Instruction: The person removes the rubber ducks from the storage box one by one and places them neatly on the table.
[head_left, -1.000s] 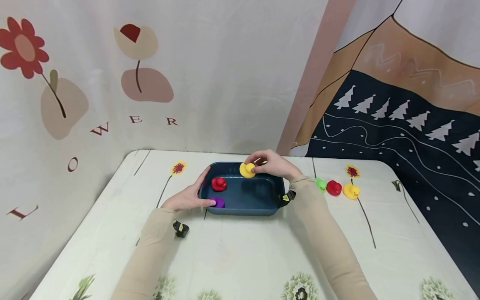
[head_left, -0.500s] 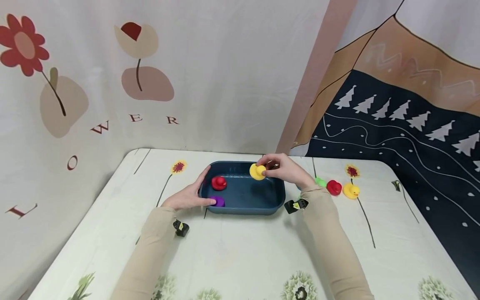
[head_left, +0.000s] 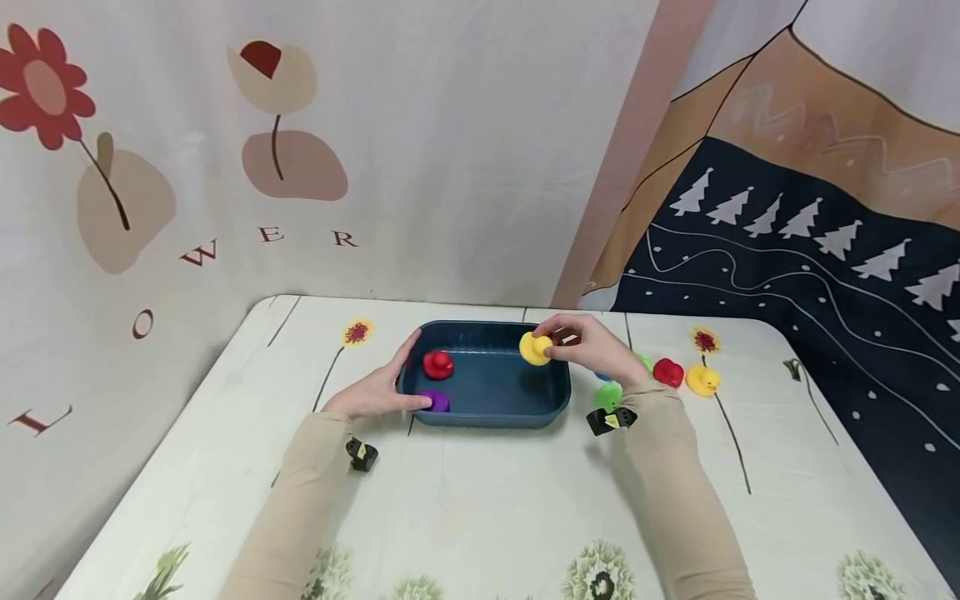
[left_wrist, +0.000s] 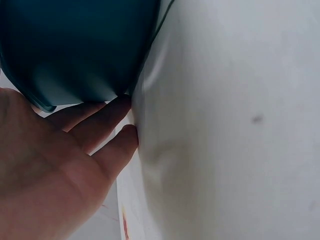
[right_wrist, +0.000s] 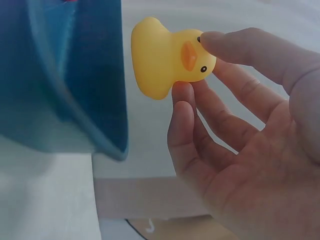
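Observation:
A dark blue basin [head_left: 480,417] stands on the table. My left hand [head_left: 378,390] holds its left end, thumb over the near rim and fingers along the outside wall, as the left wrist view shows them against the basin [left_wrist: 80,50]. Inside on the left sit a red rubber duck [head_left: 438,364] and a purple rubber duck [head_left: 437,402], the latter partly behind my thumb. My right hand [head_left: 588,343] pinches a yellow rubber duck [head_left: 534,348] by its head, above the basin's right end. The right wrist view shows this duck [right_wrist: 155,60] tilted sideways, its beak toward my palm.
Right of the basin lie a green duck [head_left: 608,396], a red duck [head_left: 667,372] and another yellow duck [head_left: 703,381]. More green and a bit of blue show, partly hidden by my right hand. A printed curtain [head_left: 450,208] hangs behind the table.
My right hand has moved right and slightly nearer with the yellow duck, from mid-basin to its right end. The green duck beside my wrist has come into view. My left hand stays put.

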